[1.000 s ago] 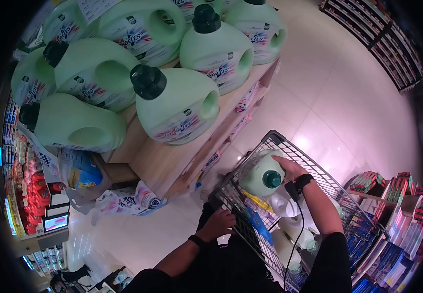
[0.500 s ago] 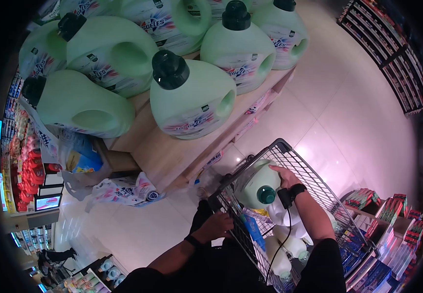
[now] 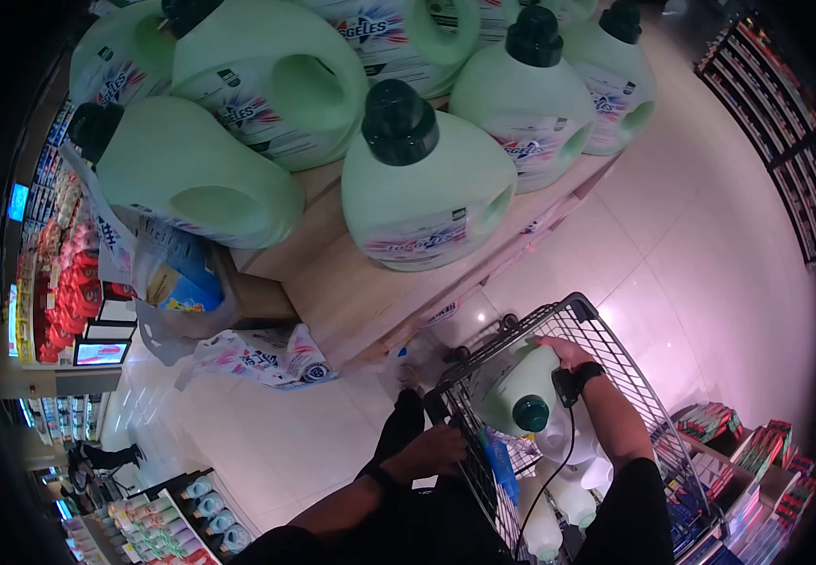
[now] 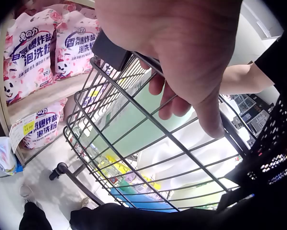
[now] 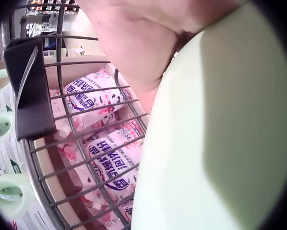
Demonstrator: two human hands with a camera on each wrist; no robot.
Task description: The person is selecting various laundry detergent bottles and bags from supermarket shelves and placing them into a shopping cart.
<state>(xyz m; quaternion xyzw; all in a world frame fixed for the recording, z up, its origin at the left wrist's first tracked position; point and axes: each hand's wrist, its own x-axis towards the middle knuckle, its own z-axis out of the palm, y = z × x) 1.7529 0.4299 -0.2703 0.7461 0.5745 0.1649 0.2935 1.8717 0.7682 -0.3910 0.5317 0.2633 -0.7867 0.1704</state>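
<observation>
A pale green detergent jug [image 3: 512,381] with a dark green cap lies tilted in the wire shopping cart [image 3: 648,391], at its front end. My right hand [image 3: 570,354] grips its far side; in the right wrist view the jug [image 5: 182,139] fills the right half, hiding the fingers. My left hand [image 3: 430,452] holds the cart's near rim, and in the left wrist view its fingers [image 4: 170,103] curl over that rim. White bottles [image 3: 563,438] and a blue package [image 3: 500,468] lie beside the jug in the cart.
Several matching jugs [image 3: 427,202] stand on a wooden display [image 3: 319,297] ahead and left. Pink bags of washing powder [image 5: 112,160] fill its lower shelves. A plastic-wrapped pack [image 3: 262,358] sits low by the display. Boxed goods [image 3: 752,452] are stacked right of the cart.
The head view has shifted, so the displayed jugs appear farther right and larger. The cart sits slightly lower in view. My right hand stays on the jug, my left on the rim.
</observation>
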